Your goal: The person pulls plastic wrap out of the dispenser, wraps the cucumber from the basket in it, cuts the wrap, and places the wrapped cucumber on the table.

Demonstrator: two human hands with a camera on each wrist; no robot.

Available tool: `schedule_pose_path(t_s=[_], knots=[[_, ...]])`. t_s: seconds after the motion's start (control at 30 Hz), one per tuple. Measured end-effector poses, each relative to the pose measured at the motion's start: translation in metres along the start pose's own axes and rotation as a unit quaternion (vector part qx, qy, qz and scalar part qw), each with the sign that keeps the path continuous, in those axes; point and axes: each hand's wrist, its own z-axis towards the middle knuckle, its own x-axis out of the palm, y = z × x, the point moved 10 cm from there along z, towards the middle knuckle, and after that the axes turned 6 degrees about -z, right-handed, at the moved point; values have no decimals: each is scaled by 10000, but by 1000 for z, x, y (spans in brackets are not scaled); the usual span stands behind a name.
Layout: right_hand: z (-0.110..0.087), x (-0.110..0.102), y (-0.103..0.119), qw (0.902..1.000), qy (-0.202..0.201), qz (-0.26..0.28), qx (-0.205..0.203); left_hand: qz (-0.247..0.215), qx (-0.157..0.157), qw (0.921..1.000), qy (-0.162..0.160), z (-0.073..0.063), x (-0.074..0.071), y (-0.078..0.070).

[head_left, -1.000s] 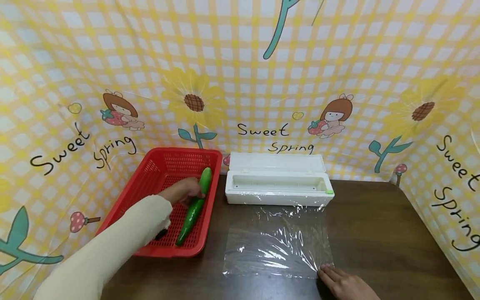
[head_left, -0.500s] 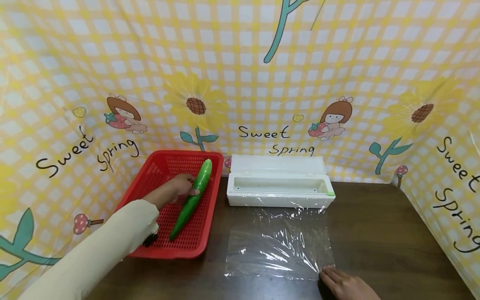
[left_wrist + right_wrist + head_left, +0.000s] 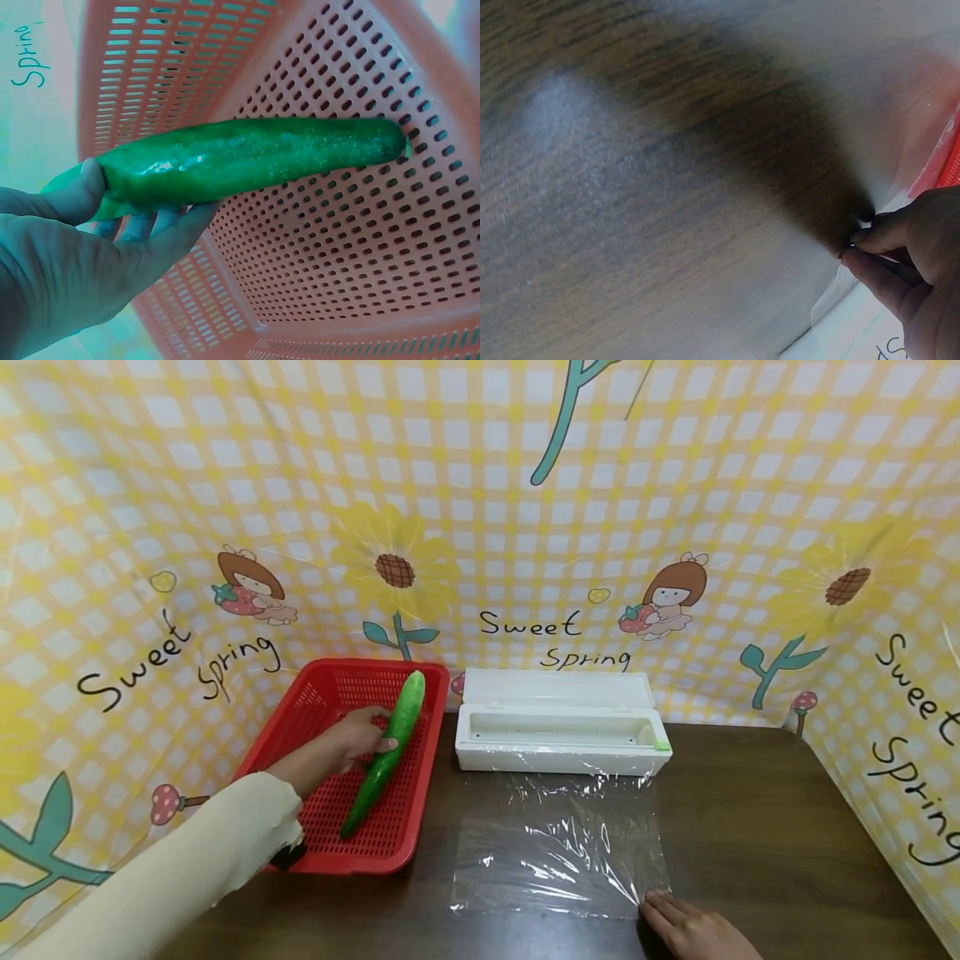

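My left hand grips a long green cucumber over the red perforated basket. In the left wrist view the thumb of the left hand lies on one side of the cucumber and the fingers pass under the other. The cucumber slants, its paler end toward the back. On the right, my right hand is at the near right corner of a clear sheet of cling film. The right wrist view has the thumb and forefinger of the right hand pinching at the film's edge.
The film runs out of a white cling film dispenser with its lid raised, just right of the basket. Everything stands on a dark wooden table. Yellow checked cloth hangs behind and at both sides.
My left hand has raised the cucumber slightly and shifted it a little, its lower end swinging left. My right hand stays at the film's corner.
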Motion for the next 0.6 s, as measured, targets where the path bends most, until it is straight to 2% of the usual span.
schedule_pose_path(t_s=[0.2,0.4,0.6], knots=[[-1,-1,1,9999,-122,-82,-37,-251,271,9993,1,-11,-5,-11],[0,1,1,10000,-39,-43,-19,-310,389,9985,-209,-21,-9,-22],[1,0,1,10000,56,-23,12,11,662,9973,-321,-31,-7,-33]])
